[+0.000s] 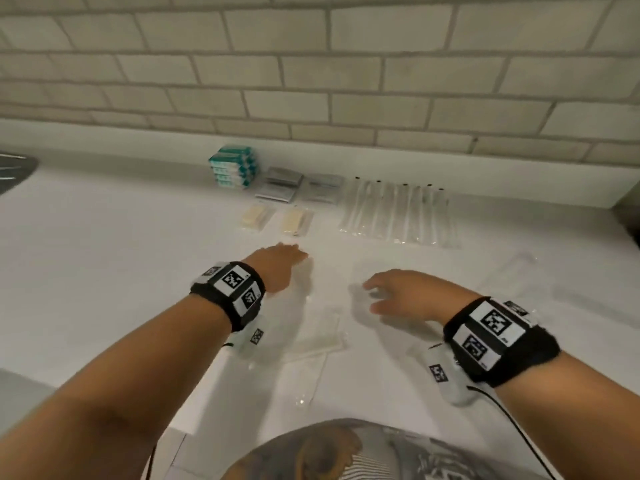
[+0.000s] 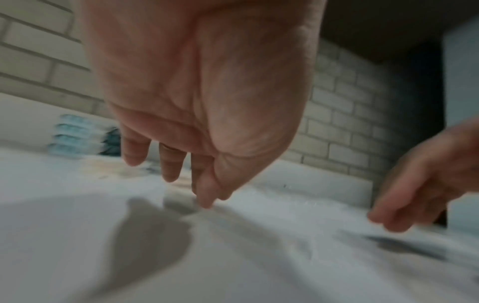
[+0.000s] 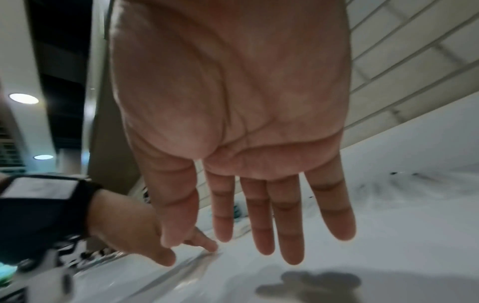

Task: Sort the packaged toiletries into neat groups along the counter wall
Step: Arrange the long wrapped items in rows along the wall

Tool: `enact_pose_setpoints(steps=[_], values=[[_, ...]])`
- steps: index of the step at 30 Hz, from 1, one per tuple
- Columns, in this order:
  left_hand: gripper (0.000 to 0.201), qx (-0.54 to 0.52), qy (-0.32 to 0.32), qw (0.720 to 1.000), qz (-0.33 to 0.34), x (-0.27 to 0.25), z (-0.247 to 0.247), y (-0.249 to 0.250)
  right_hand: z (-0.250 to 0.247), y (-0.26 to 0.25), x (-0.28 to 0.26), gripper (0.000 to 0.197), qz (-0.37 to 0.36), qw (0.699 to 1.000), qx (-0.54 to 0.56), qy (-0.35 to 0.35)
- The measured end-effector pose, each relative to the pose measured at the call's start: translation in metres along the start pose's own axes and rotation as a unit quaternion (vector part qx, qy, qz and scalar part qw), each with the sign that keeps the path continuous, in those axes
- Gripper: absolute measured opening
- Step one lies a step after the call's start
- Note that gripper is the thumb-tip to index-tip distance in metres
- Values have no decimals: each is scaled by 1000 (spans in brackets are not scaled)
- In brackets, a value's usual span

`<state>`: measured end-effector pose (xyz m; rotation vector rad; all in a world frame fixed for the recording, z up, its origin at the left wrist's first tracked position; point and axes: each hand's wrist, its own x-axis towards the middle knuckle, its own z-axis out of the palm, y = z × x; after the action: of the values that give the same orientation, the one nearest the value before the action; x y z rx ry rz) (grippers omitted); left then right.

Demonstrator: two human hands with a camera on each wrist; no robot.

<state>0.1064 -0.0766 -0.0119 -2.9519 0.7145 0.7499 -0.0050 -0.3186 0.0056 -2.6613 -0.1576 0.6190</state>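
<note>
Sorted groups line the wall: stacked teal boxes, grey sachets, two wrapped soap bars and a row of long clear-wrapped items. Flat clear packets lie loose on the white counter between my hands, and one more clear packet lies further right. My left hand reaches forward with straight fingers pointing down at the counter, holding nothing. My right hand hovers palm down, its fingers spread and empty, casting a shadow below.
The tiled wall runs along the back of the counter. A dark curved object sits at the far left edge and another dark thing at the far right. The counter's front edge is by my body.
</note>
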Motion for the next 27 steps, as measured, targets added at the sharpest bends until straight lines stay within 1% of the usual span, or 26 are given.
enact_pose_setpoints(steps=[1,2,5,7,9,11,13,14,16,19,21,24,25,27], values=[[72,19,-14,1000,-2,-5,6,-9,9,-14,-1,50,-21,1000,-15,-11],[69,22,-11,1000,-1,-9,12,-15,17,-26,-1,50,-31,999,-28,-23],[53,40,55,998,7,-18,17,-22,37,-54,-1,50,-45,994,-83,-56],[47,80,90,993,6,-22,17,-23,47,-69,-1,55,-29,991,-124,-50],[46,77,90,993,-2,-24,17,-25,55,-83,0,56,-3,986,-163,-38],[45,41,62,997,-12,-28,18,-28,60,-95,2,47,7,983,-185,-15],[46,-2,33,999,-15,-30,19,-32,62,-101,3,34,13,988,-152,0],[45,-23,24,999,-11,-31,20,-34,61,-102,3,28,18,991,-129,-3],[46,-61,20,998,4,-31,25,-38,61,-103,1,23,25,993,-113,-18],[51,-108,16,994,3,-35,28,-43,61,-100,-3,16,39,992,-113,-44],[40,-92,5,996,12,-37,26,-42,57,-95,-10,14,80,993,-79,-42],[22,-61,-2,997,39,-42,25,-31,48,-83,-23,11,148,989,-11,1],[17,-72,5,996,49,-44,25,-25,45,-77,-28,9,167,986,10,25],[13,-105,7,992,68,-47,27,-13,43,-65,-40,12,209,975,45,68]])
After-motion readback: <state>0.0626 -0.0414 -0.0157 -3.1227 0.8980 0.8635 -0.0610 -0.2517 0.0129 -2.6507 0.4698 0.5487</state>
